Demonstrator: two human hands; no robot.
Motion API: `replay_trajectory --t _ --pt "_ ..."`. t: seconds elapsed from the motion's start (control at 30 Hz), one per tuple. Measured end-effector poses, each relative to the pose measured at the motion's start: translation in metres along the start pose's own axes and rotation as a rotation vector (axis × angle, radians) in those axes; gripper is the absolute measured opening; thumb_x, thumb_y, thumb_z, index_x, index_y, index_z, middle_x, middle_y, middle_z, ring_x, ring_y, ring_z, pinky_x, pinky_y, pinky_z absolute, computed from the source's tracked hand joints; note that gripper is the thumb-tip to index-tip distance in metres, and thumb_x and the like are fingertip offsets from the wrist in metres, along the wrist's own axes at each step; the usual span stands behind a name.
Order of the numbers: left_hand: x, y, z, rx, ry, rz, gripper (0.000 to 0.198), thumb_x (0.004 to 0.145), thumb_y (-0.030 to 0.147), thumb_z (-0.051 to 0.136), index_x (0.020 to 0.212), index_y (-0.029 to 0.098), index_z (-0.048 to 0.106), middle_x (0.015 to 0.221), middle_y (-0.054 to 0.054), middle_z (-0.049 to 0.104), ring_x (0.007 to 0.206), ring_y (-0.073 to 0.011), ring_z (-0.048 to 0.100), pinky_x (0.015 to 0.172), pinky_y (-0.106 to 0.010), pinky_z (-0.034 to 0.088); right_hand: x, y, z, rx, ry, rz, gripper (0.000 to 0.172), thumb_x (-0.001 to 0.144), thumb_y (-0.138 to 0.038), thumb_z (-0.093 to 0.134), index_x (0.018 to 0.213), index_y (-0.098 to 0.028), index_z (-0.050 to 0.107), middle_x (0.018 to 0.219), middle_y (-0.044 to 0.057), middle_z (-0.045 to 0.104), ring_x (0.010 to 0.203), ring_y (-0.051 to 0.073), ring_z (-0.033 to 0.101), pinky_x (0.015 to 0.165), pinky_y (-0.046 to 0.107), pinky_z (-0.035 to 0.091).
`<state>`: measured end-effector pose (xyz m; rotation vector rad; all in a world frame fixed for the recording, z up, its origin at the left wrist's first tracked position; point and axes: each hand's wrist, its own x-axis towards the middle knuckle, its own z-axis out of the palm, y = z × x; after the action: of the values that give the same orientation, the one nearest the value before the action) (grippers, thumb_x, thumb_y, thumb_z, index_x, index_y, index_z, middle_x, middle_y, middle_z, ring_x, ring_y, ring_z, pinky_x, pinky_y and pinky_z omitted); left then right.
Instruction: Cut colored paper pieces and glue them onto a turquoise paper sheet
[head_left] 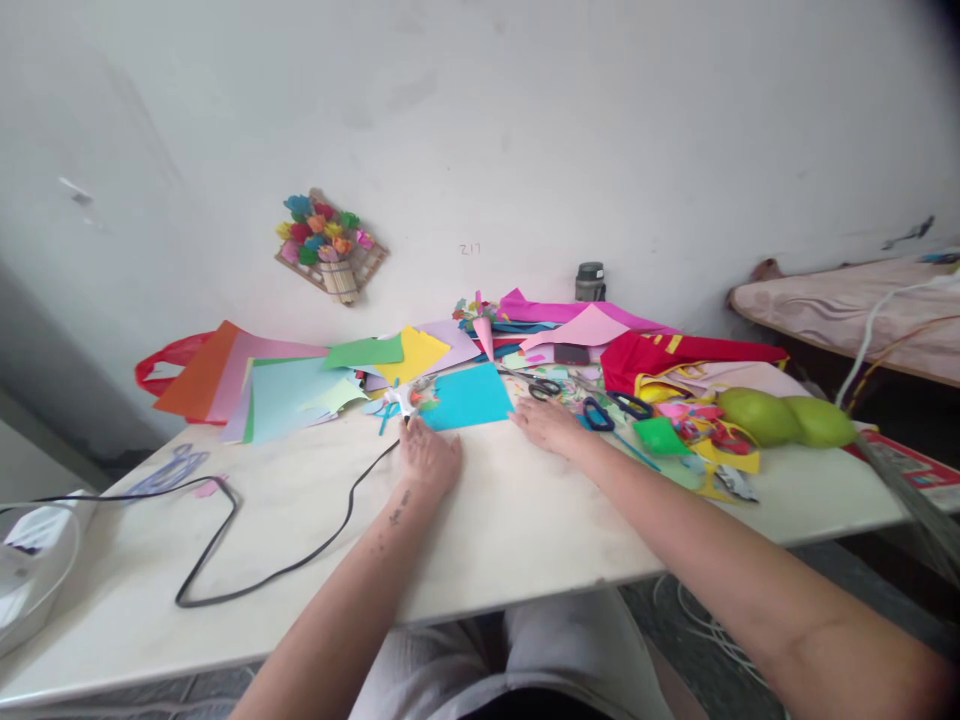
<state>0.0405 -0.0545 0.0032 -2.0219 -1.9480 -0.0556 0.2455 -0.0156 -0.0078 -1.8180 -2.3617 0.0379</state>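
Observation:
A bright blue paper sheet (pixel 471 397) lies flat on the white table (pixel 510 520), between my two hands. My left hand (pixel 427 455) is at the handle end of a white glue gun (pixel 403 400) with a black cord; whether its fingers grip the tool or rest beside it is unclear. At the sheet's right edge, my right hand (pixel 547 425) lies flat on the table with its fingers spread, holding nothing. Black-handled scissors (pixel 544 386) lie just beyond my right hand, and a blue-handled pair (pixel 598 414) is to its right.
Coloured papers (pixel 292 395) spread along the back left. Green balloons (pixel 765 417), red cloth (pixel 675 358) and paper scraps lie at the right. The black cord (pixel 277 580) loops over the table's left side. A dark bottle (pixel 590 282) stands by the wall.

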Motion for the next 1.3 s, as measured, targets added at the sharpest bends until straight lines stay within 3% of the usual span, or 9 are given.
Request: replay_trajectory --t 0.1,0.2,0.27,0.43,0.63,0.77,1.0,1.3 --pt "0.009 -0.002 -0.005 -0.099 0.061 0.120 0.046 0.084 0.035 0.034 0.117 0.010 0.054 0.132 -0.013 0.044 0.123 -0.0252 0.036 0.106 -0.039 0.017 0.003 0.003 -0.014 -0.038 0.127 0.012 0.036 0.088 -0.030 0.036 0.112 -0.017 0.060 0.115 0.012 0.060 0.107 0.024 0.053 0.093 0.036 0.032" --pt "0.023 0.003 -0.008 -0.309 -0.022 0.221 0.038 0.084 0.030 0.038 0.116 0.021 0.056 0.129 -0.005 0.051 0.112 -0.0200 0.050 0.097 -0.031 0.035 0.010 -0.001 -0.026 -0.035 0.140 -0.114 0.030 0.082 -0.025 0.048 0.106 -0.021 0.064 0.109 0.009 0.063 0.102 0.023 0.056 0.089 0.031 0.034" --pt "0.032 0.008 -0.004 -0.488 -0.045 0.239 0.034 0.083 0.029 0.041 0.112 0.025 0.060 0.121 -0.001 0.057 0.109 -0.0174 0.054 0.092 -0.027 0.039 0.015 -0.009 -0.029 -0.081 0.136 -0.226 0.026 0.079 -0.023 0.053 0.100 -0.022 0.067 0.106 0.008 0.065 0.104 0.023 0.054 0.089 0.031 0.033" --pt "0.049 0.011 0.024 -1.003 -0.071 0.170 0.026 0.077 0.026 0.052 0.097 0.023 0.068 0.104 0.000 0.067 0.097 -0.0162 0.060 0.085 -0.022 0.044 0.023 -0.027 -0.021 -0.254 0.099 -0.308 0.024 0.080 -0.014 0.048 0.085 -0.018 0.071 0.091 0.010 0.068 0.090 0.023 0.057 0.089 0.036 0.030" --pt "0.057 0.002 0.044 -1.297 -0.100 0.051 0.031 0.074 0.024 0.056 0.102 0.018 0.066 0.096 -0.002 0.069 0.083 -0.0155 0.063 0.075 -0.025 0.048 0.029 -0.029 -0.009 -0.346 0.104 -0.328 0.028 0.081 -0.010 0.042 0.085 -0.013 0.069 0.088 0.014 0.066 0.085 0.022 0.055 0.087 0.038 0.028" --pt "0.058 0.002 0.042 -1.255 -0.072 0.087 0.029 0.073 0.021 0.056 0.100 0.019 0.067 0.094 -0.001 0.070 0.084 -0.0159 0.063 0.077 -0.026 0.048 0.032 -0.027 -0.005 -0.382 0.128 -0.380 0.027 0.082 -0.009 0.041 0.083 -0.012 0.068 0.086 0.013 0.065 0.085 0.022 0.054 0.087 0.038 0.028" --pt "0.054 0.002 0.036 -0.978 0.037 0.191 0.027 0.071 0.012 0.056 0.093 0.019 0.069 0.099 -0.002 0.068 0.094 -0.0164 0.061 0.089 -0.027 0.044 0.032 -0.020 0.001 -0.371 0.208 -0.459 0.027 0.084 -0.008 0.040 0.082 -0.013 0.066 0.086 0.011 0.063 0.087 0.019 0.051 0.091 0.037 0.025" --pt "0.063 0.001 0.040 -0.786 0.141 0.358 0.015 0.071 0.019 0.063 0.084 0.020 0.070 0.106 -0.004 0.066 0.101 -0.0176 0.056 0.091 -0.029 0.042 0.026 -0.020 -0.006 -0.352 0.220 -0.444 0.027 0.084 -0.007 0.039 0.085 -0.014 0.065 0.087 0.009 0.063 0.085 0.018 0.053 0.093 0.034 0.025"
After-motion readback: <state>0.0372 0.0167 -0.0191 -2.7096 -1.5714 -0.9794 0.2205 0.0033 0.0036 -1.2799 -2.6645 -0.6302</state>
